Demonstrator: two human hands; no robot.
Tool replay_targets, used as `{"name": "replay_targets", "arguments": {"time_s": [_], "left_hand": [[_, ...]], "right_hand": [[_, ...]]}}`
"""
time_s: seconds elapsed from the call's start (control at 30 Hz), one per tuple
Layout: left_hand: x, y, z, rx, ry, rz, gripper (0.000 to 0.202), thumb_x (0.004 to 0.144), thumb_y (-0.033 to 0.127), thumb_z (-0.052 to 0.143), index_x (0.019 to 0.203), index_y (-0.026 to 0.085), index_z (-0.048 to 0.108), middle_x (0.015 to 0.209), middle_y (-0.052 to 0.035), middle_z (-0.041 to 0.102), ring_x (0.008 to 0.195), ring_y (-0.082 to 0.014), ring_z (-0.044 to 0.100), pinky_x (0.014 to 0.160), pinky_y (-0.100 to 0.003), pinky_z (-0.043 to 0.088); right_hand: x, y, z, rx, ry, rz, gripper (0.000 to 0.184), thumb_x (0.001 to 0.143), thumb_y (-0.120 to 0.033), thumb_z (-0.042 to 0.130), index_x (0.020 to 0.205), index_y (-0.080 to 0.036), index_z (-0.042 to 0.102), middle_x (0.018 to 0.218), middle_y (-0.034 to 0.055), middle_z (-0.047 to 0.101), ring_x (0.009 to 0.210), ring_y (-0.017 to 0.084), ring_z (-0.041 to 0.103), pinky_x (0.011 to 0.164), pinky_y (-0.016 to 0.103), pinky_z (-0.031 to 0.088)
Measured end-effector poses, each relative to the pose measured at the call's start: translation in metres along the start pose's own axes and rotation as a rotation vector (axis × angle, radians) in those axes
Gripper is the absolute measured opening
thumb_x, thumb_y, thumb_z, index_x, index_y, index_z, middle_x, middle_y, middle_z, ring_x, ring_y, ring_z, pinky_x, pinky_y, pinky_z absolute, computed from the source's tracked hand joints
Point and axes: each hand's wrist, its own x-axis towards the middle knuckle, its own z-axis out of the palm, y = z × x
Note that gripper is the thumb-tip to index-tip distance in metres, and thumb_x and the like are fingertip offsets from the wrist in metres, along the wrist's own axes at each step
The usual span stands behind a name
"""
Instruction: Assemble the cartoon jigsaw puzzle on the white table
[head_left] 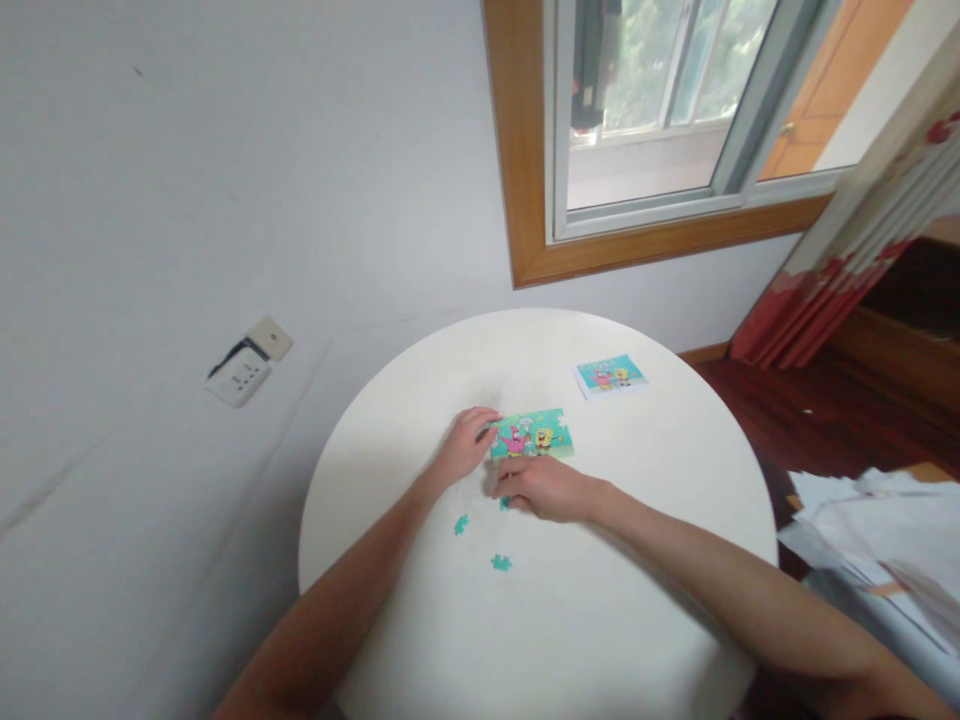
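Note:
A mostly assembled jigsaw puzzle (551,420) with pink and yellow cartoon figures on teal lies flat on the white round table (465,640). Its upper right edge has a notch. My left hand (466,445) rests at the puzzle's left edge, fingers stretched onto it and thumb apart. Just below the puzzle, my right hand (546,488) is closed in a pinch, covering part of the lower edge. At its fingertips shows a small teal puzzle piece (505,504), mostly hidden. Two loose teal pieces, a left one (461,525) and a nearer one (501,563), lie closer to me.
A picture card (611,376) with the same cartoon lies at the table's back right. Wall sockets (240,376) are at left, and a wood-framed window (529,200) is behind. Stacked papers (885,540) stand right of the table, below a red-and-white curtain (817,310).

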Motion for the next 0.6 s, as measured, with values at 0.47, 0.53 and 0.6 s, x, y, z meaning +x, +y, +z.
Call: {"name": "replay_targets", "arguments": {"time_s": [0.47, 0.53, 0.6], "left_hand": [[0.0001, 0.0025, -0.001, -0.007, -0.018, -0.008, 0.024, 0.091, 0.02, 0.055, 0.109, 0.021, 0.07, 0.116, -0.0077, 0.068, 0.113, -0.023, 0.059, 0.105, -0.045, 0.045], [0.0001, 0.0024, -0.0015, -0.009, -0.019, -0.007, 0.023, 0.091, 0.021, 0.055, 0.109, 0.021, 0.07, 0.116, -0.0074, 0.068, 0.112, -0.023, 0.06, 0.104, -0.045, 0.045], [0.0001, 0.0024, -0.002, -0.011, -0.015, -0.007, 0.023, 0.091, 0.021, 0.055, 0.109, 0.021, 0.07, 0.116, -0.0071, 0.068, 0.112, -0.0228, 0.06, 0.104, -0.044, 0.045]], "right_hand": [[0.0043, -0.0079, 0.0049, -0.118, -0.141, 0.027, 0.009, 0.086, -0.013, 0.063, 0.095, -0.015, 0.062, 0.099, 0.0092, 0.06, 0.091, 0.019, 0.057, 0.084, 0.029, 0.043], [0.0039, -0.009, 0.0037, -0.123, -0.158, 0.014, 0.012, 0.085, -0.013, 0.064, 0.096, -0.016, 0.062, 0.097, 0.0088, 0.06, 0.089, 0.02, 0.057, 0.083, 0.029, 0.042], [0.0036, -0.0095, 0.0031, -0.129, -0.17, 0.013, 0.015, 0.085, -0.014, 0.064, 0.099, -0.016, 0.062, 0.095, 0.0086, 0.06, 0.088, 0.02, 0.057, 0.082, 0.029, 0.042]]}}
